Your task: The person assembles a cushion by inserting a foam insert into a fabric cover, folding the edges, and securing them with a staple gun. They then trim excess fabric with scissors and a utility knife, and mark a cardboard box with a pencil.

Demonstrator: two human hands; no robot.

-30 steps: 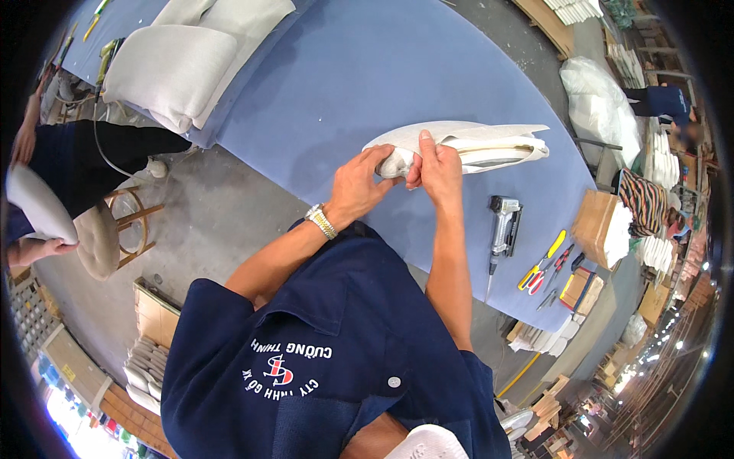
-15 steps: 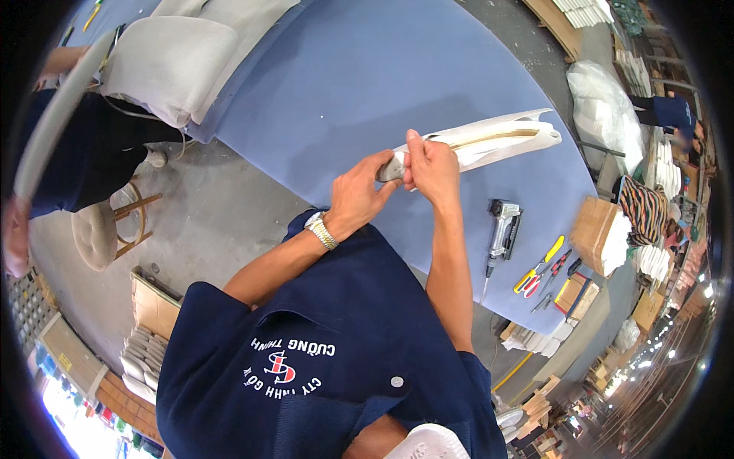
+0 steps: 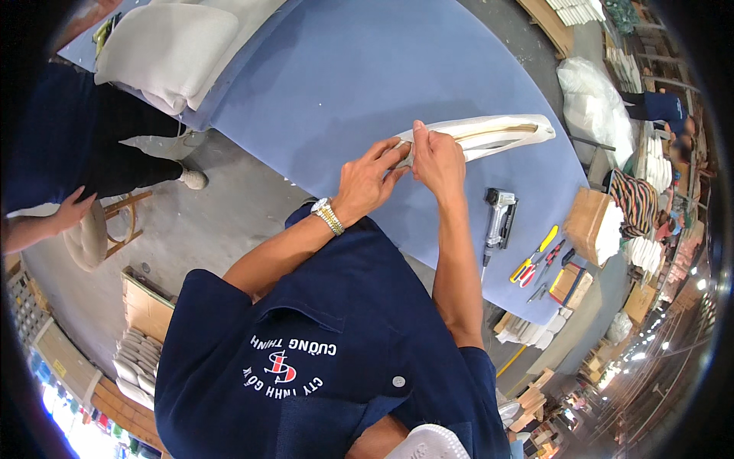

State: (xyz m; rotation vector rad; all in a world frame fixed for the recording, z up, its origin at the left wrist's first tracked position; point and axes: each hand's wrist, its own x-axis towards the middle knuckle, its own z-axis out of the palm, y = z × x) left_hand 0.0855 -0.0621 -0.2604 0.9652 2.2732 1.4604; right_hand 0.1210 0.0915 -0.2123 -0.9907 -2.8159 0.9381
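Note:
A long, slightly curved off-white fabric-covered piece rests on the blue table, with a tan strip showing along its open slit. Its near-left end is between my hands. My right hand closes in a fist on the fabric there, thumb up. On that same end, the bent fingers of my left hand press in beside the right fist; a metal-banded watch is on that wrist. What lies under the fingertips is hidden.
On the blue table, right of my arm, lie an air staple gun, a yellow-handled knife, red-handled pliers and a small box. Grey padded pieces sit at the far left. A co-worker stands by a stool.
Both hands have shifted slightly right along the end of the piece, and its slit looks narrower. The co-worker at left has moved, and the pale piece held there has left that spot.

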